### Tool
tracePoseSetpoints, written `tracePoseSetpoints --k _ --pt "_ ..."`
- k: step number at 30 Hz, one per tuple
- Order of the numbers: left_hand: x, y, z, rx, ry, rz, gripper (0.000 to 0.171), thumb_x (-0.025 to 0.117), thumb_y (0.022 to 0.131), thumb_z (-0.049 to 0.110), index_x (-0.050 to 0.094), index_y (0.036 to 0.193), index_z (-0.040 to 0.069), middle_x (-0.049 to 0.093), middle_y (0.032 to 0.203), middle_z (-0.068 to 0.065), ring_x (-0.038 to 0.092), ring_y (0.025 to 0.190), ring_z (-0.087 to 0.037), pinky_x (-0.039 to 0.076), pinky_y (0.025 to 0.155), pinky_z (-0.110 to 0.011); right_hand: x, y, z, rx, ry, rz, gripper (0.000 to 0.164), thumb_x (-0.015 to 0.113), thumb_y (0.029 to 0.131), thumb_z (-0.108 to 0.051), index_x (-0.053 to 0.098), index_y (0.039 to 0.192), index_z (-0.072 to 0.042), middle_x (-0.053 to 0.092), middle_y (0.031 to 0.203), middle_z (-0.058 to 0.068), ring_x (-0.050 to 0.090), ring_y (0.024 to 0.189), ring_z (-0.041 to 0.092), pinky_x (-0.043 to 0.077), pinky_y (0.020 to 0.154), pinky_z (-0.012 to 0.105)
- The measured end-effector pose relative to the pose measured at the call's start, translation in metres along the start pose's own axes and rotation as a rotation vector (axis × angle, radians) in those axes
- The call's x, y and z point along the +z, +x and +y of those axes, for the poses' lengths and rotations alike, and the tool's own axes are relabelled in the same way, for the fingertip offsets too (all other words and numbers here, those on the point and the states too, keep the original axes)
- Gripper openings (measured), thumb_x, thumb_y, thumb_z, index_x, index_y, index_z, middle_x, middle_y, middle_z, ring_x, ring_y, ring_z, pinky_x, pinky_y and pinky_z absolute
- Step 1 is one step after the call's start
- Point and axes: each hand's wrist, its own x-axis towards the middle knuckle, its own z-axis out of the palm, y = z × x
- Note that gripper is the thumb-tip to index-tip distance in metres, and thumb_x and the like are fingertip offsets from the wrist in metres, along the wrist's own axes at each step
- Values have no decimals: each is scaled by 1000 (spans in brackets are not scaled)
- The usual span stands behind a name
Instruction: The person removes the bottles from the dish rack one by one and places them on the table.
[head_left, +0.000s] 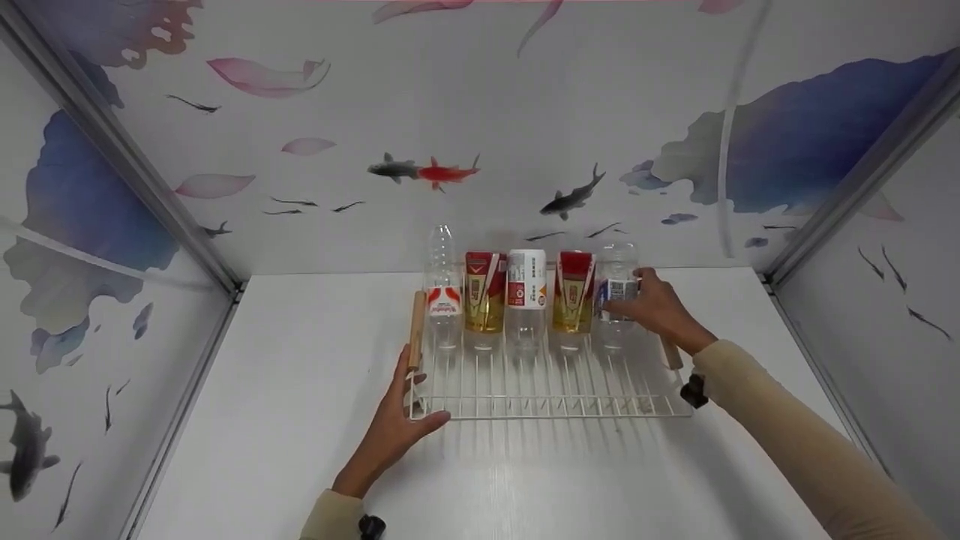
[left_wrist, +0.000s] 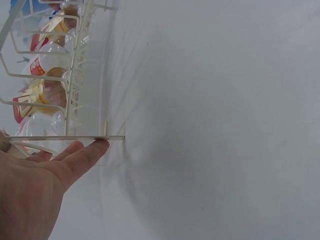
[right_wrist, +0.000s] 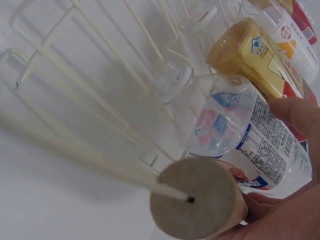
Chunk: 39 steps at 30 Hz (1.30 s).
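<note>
A white wire rack (head_left: 551, 415) with wooden handles holds a row of several plastic bottles. At the rack's left front corner my left hand (head_left: 397, 420) grips the wire frame, thumb over the front and fingers at the side; the left wrist view shows its fingers (left_wrist: 82, 161) against the side wire. My right hand (head_left: 656, 304) grips the clear labelled bottle (head_left: 619, 262) at the row's right end, its neck directed toward the rack wires in the right wrist view. Next to it stands a red-and-gold labelled bottle (head_left: 575, 292).
Further left in the row are a white-labelled bottle (head_left: 526, 281), another red-and-gold bottle (head_left: 485, 292) and a clear bottle with a red-and-white label (head_left: 444, 300). The right wooden handle (right_wrist: 197, 200) is close beside my right hand. Behind the white table (head_left: 300, 337) rises a painted wall (head_left: 502, 112).
</note>
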Motion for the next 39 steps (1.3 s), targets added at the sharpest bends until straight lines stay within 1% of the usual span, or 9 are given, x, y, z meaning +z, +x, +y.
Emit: tracePoseSetpoints --k 5,8,16,20,22,29,31,36,39 --pt "0 1 1 2 -3 -8 126 93 90 41 4 178 36 33 173 -16 40 159 -42 44 117 -74 -4 -3 -3 -33 48 27 97 82 97 -34 26 162 12 49 155 36 59 131 47 49 117 64" --pt "0 1 1 1 -6 -9 126 93 90 41 3 178 33 32 174 -16 39 159 -42 43 118 -74 -7 -5 -6 -62 59 39 97 82 98 -35 26 163 12 50 154 36 60 130 47 50 115 65" --pt "0 1 1 13 -16 -11 123 92 92 39 3 178 38 31 175 -16 39 160 -40 41 118 -75 -15 -16 -16 -64 50 54 99 82 99 -39 25 165 8 47 158 35 56 137 51 44 119 69" --pt "1 0 2 -2 -21 1 122 92 92 38 5 177 41 32 176 -15 35 162 -40 41 119 -73 -19 -22 -20 -63 53 55 99 81 99 -39 24 166 6 45 160 34 54 140 51 41 121 70" --pt "1 -1 2 -6 -21 9 122 93 91 38 6 177 40 31 177 -14 34 162 -41 42 119 -72 -20 -24 -21 -62 54 55 100 81 99 -40 24 167 6 45 160 34 53 141 50 41 121 70" --pt "3 -3 1 26 -68 25 123 94 91 29 8 179 32 27 180 -16 45 155 -44 50 115 -63 -22 -33 -24 -64 91 55 97 83 98 -36 26 166 3 50 156 31 56 137 48 45 120 65" --pt "4 -4 1 37 -66 32 123 94 90 28 8 179 30 26 180 -16 43 157 -43 49 116 -63 -22 -36 -25 -71 89 59 96 83 99 -36 26 166 3 51 155 31 57 137 47 46 119 65" --pt "5 -5 1 43 -16 58 123 95 90 32 10 179 30 26 180 -13 33 162 -43 42 119 -69 -23 -42 -26 -104 81 68 97 83 99 -36 26 167 4 52 153 31 57 136 47 51 116 63" --pt "5 -5 2 42 2 66 122 95 89 33 11 179 30 24 181 -12 32 163 -42 41 120 -69 -24 -46 -27 -123 81 73 97 83 99 -36 27 167 4 53 151 31 58 134 46 53 114 62"
